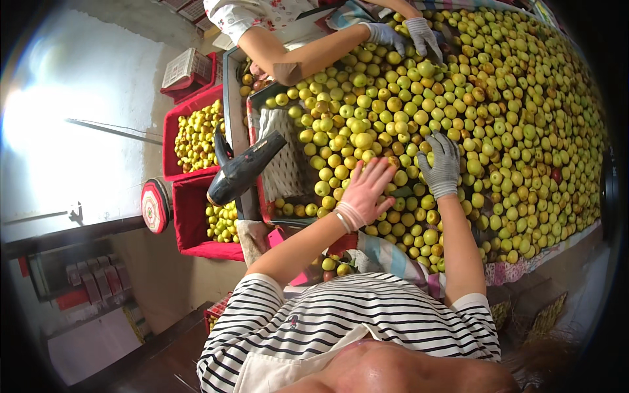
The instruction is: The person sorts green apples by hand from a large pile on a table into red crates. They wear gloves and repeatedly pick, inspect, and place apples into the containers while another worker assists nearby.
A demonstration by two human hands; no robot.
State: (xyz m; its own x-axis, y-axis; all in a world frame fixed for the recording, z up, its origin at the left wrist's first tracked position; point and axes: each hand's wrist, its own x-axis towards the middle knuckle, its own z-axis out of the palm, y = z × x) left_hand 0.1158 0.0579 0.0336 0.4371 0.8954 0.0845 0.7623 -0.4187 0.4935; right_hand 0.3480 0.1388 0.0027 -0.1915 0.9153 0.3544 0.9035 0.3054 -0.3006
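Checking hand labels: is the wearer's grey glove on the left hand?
No, the grey glove is on the right hand.

No writing or number can be read.

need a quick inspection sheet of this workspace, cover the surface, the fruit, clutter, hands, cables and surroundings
Surface: worktable mostly covered with yellow-green fruit; white netting shows at the left end.
Job's things: the fruit is round, loosely spread, some pieces browned.
Clutter: black hair dryer lies across the table's left rim.
Hands: left hand rests on the fruit, fingers extended; right hand, grey-gloved, is also on the fruit, grip unclear.
Cables: nothing seen.
Surroundings: red crates holding fruit at the left; a co-worker's gloved hands at the far side.
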